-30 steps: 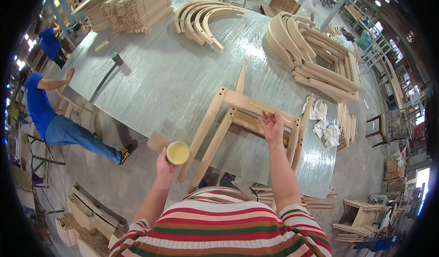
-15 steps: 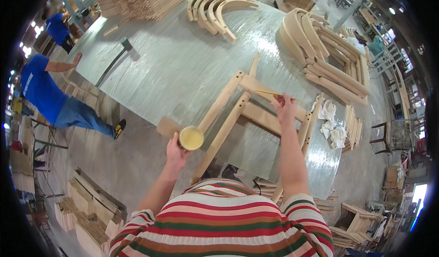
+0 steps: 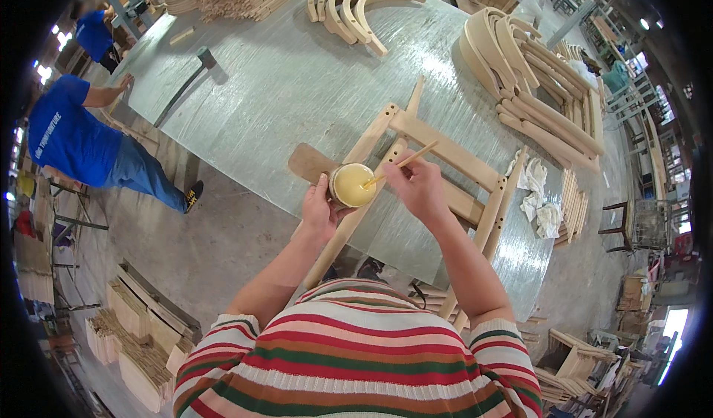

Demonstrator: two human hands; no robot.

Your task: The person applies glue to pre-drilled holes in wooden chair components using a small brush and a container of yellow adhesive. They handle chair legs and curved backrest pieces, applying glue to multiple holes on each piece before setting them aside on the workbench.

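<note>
My left hand (image 3: pixel 321 214) is closed round a round cup of pale yellow, glue-like liquid (image 3: pixel 350 184). A flat brown paddle-shaped piece (image 3: pixel 310 163) juts out beside the cup; how it is held is hidden. Pinched in my right hand (image 3: pixel 417 188) is a thin wooden stick (image 3: pixel 423 151), its lower end dipping into the liquid. Under and beyond both hands lies a pale wooden chair frame (image 3: pixel 449 150) with dark holes near its joints, resting partly on the table (image 3: pixel 260 113).
Curved wooden parts (image 3: pixel 349 9) and stacked frame pieces (image 3: pixel 549 121) lie on the table. A mallet (image 3: pixel 204 57) is at the left, white rags (image 3: pixel 546 217) at the right. A person in a blue shirt (image 3: pixel 78 135) stands by the left edge. Stacked boards (image 3: pixel 134 336) sit lower left.
My right hand has come left and down from the frame's crosspiece, bringing the stick into the cup. My left hand has raised the cup and brown piece up and to the right.
</note>
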